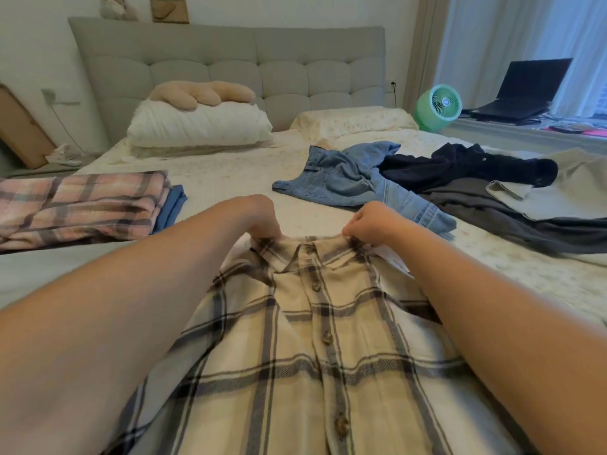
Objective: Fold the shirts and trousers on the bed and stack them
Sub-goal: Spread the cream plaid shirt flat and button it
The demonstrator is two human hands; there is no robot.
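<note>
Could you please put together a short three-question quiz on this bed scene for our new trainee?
1. True or false: both hands grip the cream plaid shirt at its collar end.
2. What lies folded at the left of the bed? A) blue jeans B) a pink plaid garment C) a dark jacket
3. Name the green thing beyond the bed's far right corner.

Key
1. True: the left hand and right hand each hold it there, fingers curled.
2. B: the pink plaid garment, resting on a blue piece.
3. A small fan.
</note>
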